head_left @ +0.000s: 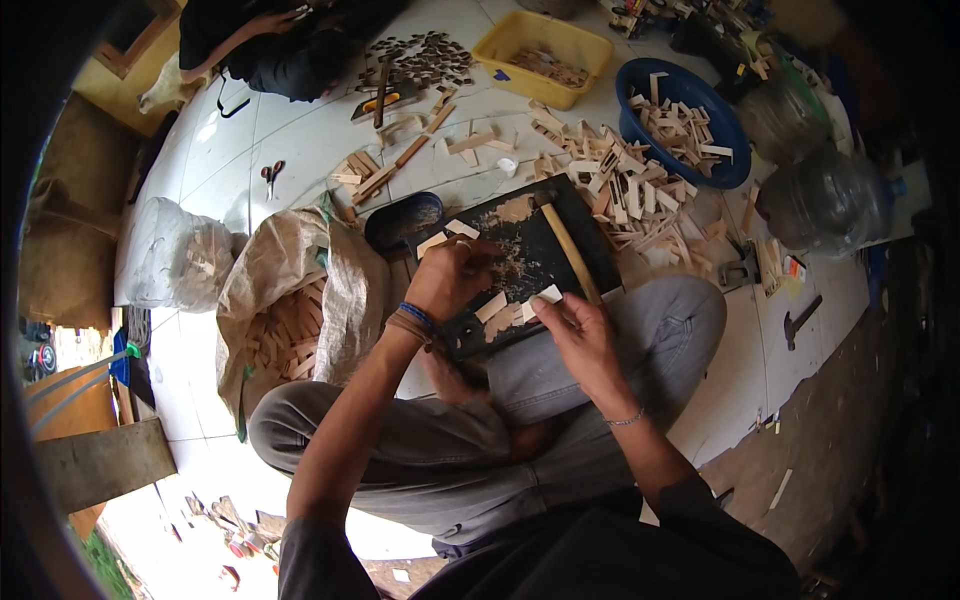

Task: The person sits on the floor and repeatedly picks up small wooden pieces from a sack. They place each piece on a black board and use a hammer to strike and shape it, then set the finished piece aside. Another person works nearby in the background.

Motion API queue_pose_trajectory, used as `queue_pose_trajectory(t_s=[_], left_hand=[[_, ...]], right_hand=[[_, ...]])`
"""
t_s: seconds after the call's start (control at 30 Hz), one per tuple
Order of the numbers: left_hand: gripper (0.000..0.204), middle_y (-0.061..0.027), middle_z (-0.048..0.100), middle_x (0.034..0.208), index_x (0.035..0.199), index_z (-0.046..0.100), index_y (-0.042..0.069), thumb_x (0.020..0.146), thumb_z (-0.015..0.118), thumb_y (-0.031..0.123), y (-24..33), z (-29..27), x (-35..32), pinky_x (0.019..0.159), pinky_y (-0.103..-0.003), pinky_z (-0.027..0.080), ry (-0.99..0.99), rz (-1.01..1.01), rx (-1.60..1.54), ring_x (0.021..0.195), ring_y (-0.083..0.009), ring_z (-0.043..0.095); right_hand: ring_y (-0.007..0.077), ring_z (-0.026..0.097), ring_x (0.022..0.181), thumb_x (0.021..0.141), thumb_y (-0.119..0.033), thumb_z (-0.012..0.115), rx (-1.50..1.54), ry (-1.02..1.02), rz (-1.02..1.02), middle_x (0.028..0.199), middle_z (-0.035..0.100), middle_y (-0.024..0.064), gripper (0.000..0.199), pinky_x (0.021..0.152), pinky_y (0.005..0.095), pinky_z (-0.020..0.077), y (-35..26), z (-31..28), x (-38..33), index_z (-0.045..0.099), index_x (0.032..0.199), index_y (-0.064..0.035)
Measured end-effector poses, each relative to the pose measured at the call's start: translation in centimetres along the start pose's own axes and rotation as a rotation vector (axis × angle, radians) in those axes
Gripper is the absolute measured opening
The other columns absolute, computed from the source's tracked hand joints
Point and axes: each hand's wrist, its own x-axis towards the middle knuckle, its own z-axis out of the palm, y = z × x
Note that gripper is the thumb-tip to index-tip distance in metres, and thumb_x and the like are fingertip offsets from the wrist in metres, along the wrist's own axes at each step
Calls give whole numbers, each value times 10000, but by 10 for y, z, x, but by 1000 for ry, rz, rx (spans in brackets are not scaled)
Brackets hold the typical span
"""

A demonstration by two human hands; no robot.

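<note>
My right hand [580,338] pinches a small pale wooden block [541,301] between thumb and fingers, at the near edge of a black board [548,262]. Over the board's left side is my left hand [452,282], its fingers bent together; whatever they hold, if anything, is hidden. Beyond it lie two small wood pieces, one a pale block [462,229]. Another wood piece [491,307] rests on the board between my hands. A tool with a wooden handle [570,250] lies along the right side of the board, among sawdust and wood scraps.
At left stands a woven sack [345,262] of wood pieces, with a dark blue tray [405,222] beside it. Loose wood [640,190], a blue basin [735,150] and a yellow tub [545,88] lie beyond the board. A hammer [800,322] is at right; another person [290,60] sits far left.
</note>
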Motion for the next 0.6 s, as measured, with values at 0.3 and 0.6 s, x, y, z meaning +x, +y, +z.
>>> queue_pose_trajectory(t_s=[0.3,0.6], left_hand=[[263,-77,767,1032,1158,733,28,895,713,26,-8,11,-5,823,-288,578,88,-184,-409,896,-102,710],[295,-44,742,1107,1222,694,12,929,711,-11,1,5,-6,921,-276,558,33,-211,-434,1000,-109,702]], right_hand=[[61,624,928,1027,-283,704,-83,3,89,996,716,32,304,818,226,492,-4,0,1,717,1086,15],[59,622,915,1035,-284,694,-94,30,76,948,725,28,308,809,226,477,-3,-1,1,716,1064,21]])
